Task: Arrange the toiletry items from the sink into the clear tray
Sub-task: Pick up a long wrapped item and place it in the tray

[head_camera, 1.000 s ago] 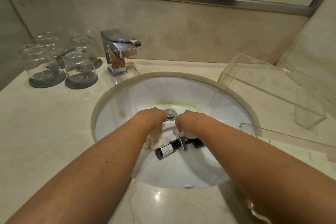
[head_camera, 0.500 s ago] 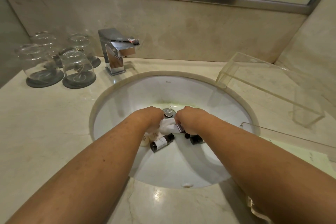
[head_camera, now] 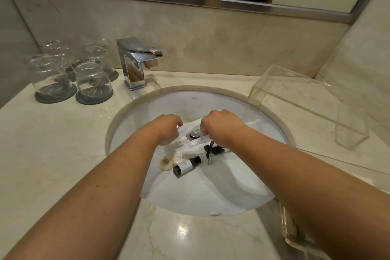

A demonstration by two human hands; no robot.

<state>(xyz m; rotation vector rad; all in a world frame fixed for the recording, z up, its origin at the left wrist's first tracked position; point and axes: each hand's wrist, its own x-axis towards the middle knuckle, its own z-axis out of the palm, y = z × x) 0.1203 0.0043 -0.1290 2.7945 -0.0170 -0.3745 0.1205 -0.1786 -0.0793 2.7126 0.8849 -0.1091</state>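
Both hands are down in the white sink (head_camera: 211, 196). My left hand (head_camera: 166, 129) and my right hand (head_camera: 219, 129) each pinch one end of a flat white packet (head_camera: 191, 133), held above the drain (head_camera: 194, 133). Below them on the basin lie two round white soaps (head_camera: 165, 162) (head_camera: 178, 157), a small dark bottle with a grey label (head_camera: 186, 167), a razor (head_camera: 210, 152) and another dark bottle (head_camera: 218, 150) partly hidden under my right wrist. The clear tray (head_camera: 341, 167) sits on the counter at the right, its near wall showing beside my right forearm.
A clear acrylic riser (head_camera: 306, 101) stands at the back right of the counter. A chrome tap (head_camera: 135, 63) is behind the sink. Several upturned glasses (head_camera: 90, 80) on dark coasters stand at the back left. A mirror runs along the wall.
Both hands have risen from the pile of items, lifting the white packet off the basin. The bottles, soaps and razor are now uncovered below them.
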